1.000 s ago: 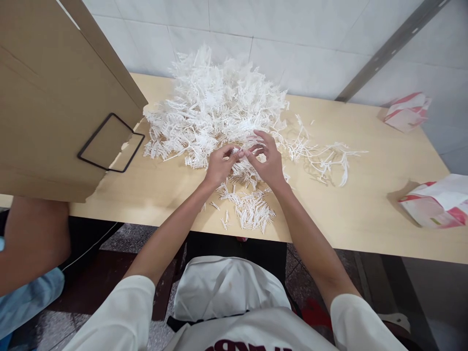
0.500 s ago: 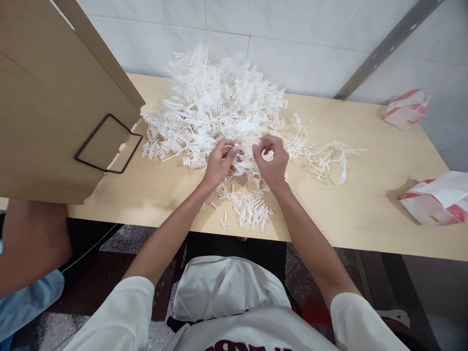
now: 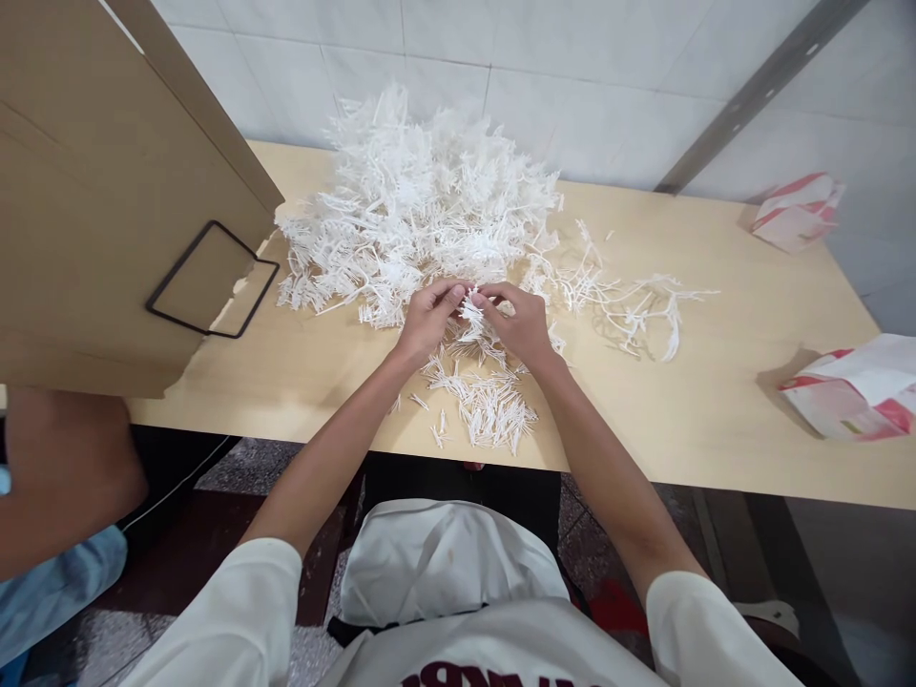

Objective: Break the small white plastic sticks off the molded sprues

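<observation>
My left hand (image 3: 427, 322) pinches a white branching sprig (image 3: 473, 313), which looks like moulded plastic, between thumb and forefinger. Close against it, my right hand (image 3: 524, 326) has its thumb and fingertips closed on the same sprig. Behind both hands rises a big heap of white branched sprigs (image 3: 422, 205). Between my forearms, near the table's front edge, lies a small pile of short white sticks (image 3: 497, 410). Bare white stems (image 3: 636, 310) are strewn to the right of my right hand. The fingers partly hide the sprig.
A brown cardboard sheet (image 3: 107, 191) with a black wire frame (image 3: 213, 280) stands at the left of the wooden table (image 3: 687, 410). Another person's arm (image 3: 72, 468) shows below it. Two red-and-white paper bags (image 3: 798, 212) sit at the right. A tiled wall (image 3: 587, 114) runs behind.
My right hand has moved left, from a small distance away, to meet my left hand at the sprig. My left hand has stayed almost in place.
</observation>
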